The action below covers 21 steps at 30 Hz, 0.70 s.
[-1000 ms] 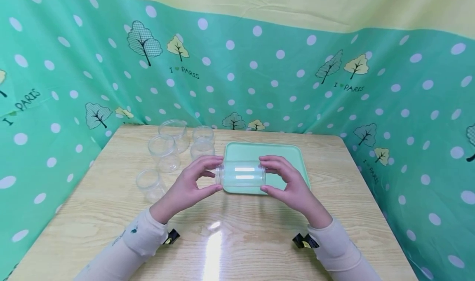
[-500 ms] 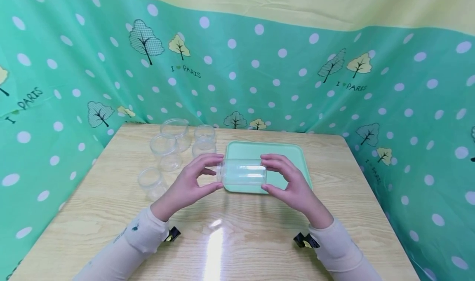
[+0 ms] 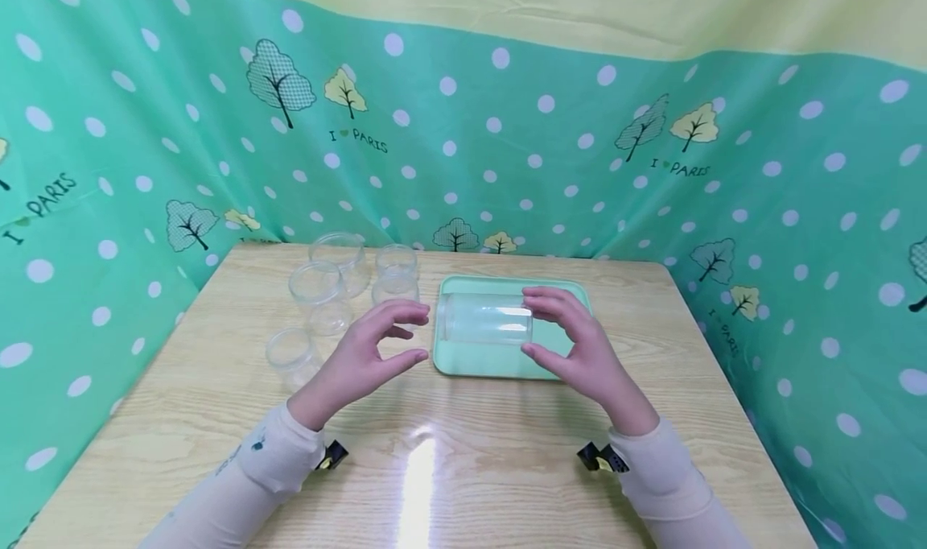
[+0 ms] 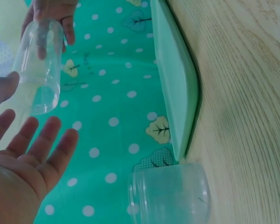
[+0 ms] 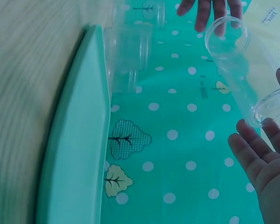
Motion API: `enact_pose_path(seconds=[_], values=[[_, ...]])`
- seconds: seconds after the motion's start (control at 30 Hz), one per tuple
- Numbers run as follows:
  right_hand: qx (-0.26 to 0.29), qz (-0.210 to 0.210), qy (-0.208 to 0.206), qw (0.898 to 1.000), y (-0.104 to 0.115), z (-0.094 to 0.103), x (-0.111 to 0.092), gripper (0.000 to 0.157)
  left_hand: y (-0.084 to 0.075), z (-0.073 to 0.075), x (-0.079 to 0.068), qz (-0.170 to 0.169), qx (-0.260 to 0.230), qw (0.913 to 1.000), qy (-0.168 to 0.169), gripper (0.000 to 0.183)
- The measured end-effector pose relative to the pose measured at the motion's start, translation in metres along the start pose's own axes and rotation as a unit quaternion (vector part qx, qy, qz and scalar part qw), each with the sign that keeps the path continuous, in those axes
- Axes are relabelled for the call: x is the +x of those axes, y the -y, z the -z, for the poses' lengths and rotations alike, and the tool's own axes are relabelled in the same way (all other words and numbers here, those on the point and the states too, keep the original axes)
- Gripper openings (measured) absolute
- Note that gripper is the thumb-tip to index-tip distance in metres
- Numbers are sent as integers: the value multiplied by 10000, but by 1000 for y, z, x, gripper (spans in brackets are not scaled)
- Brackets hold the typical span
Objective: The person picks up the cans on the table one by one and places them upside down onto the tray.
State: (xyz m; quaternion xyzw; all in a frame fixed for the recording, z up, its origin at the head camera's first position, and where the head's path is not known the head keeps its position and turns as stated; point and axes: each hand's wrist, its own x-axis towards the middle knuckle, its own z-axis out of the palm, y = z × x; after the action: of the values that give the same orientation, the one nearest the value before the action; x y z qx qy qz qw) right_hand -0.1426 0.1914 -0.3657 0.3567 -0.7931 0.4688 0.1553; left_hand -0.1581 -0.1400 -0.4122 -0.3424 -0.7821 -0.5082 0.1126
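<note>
A clear, see-through plastic jar (image 3: 484, 320) without a lid lies sideways in the air above the green tray (image 3: 463, 364), its threaded mouth towards the left. My right hand (image 3: 579, 348) pinches its base end between thumb and fingers. Left of the mouth, my left hand (image 3: 369, 360) is spread with a gap between thumb and fingers, touching nothing. In the left wrist view the jar (image 4: 43, 70) is apart from the left fingers. The right wrist view has the jar's base (image 5: 266, 109) at the right fingertips.
Several clear jars stand on the wooden table (image 3: 492, 468) at the left: a wide one (image 3: 339, 259) at the back, a tall one (image 3: 320, 299), a nearer one (image 3: 291, 356) and smaller ones (image 3: 396, 263). A patterned green curtain (image 3: 507, 146) encloses the table's back and sides.
My left hand has let go of the jar's mouth end and drawn slightly left. The right hand has carried the jar a little right and farther away.
</note>
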Motion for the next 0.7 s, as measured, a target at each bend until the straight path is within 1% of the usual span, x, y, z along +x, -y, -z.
enact_pose_path(seconds=[0.07, 0.2, 0.33, 0.5, 0.57, 0.7], values=[[-89, 29, -30, 10000, -2, 2, 2, 56, 1, 0, 0, -28, 37, 10000, 44, 50], [-298, 28, -97, 9995, -16, 5, 4, 59, 1, 0, -1, -60, 67, 9998, 200, 42], [-490, -92, -108, 9987, -33, 10, 5, 61, -1, -1, 0, -61, 115, 9992, 386, 36], [-659, -224, -43, 9976, -44, 15, 12, 61, -1, -1, 0, -100, 319, 9979, 556, 31], [-767, -248, -2, 9967, -47, 17, 16, 61, 1, -2, -1, -78, 406, 9966, 719, 31], [-1099, -352, 145, 9932, -52, 22, 22, 61, 3, -3, -3, 20, 628, 9906, 1218, 28]])
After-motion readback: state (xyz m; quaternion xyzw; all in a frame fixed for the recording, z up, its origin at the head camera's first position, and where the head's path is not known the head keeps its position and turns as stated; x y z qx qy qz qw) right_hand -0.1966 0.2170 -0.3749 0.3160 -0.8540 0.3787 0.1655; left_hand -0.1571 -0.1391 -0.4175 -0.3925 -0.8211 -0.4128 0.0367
